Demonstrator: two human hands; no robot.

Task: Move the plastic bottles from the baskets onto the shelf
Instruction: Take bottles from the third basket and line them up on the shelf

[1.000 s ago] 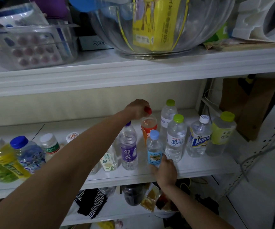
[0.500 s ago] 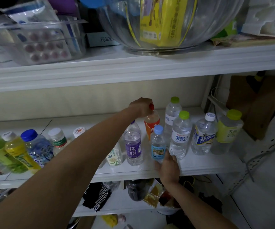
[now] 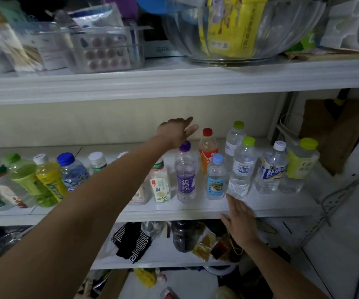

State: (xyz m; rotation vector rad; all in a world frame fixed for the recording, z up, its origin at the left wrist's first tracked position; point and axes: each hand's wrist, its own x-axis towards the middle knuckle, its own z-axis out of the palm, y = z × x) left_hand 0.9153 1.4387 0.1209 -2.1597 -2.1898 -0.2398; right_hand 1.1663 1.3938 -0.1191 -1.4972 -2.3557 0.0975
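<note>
The white shelf (image 3: 278, 203) carries a row of upright plastic bottles (image 3: 242, 169). The left hand (image 3: 177, 131) hovers, fingers straight and empty, beside the red-capped bottle (image 3: 208, 148). The right hand (image 3: 239, 219) lies flat and empty at the shelf's front edge, below the blue-capped bottle (image 3: 216, 180).

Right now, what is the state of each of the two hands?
Left hand: open, holds nothing, near the red-capped bottle.
Right hand: open, holds nothing, at the shelf edge.
</note>
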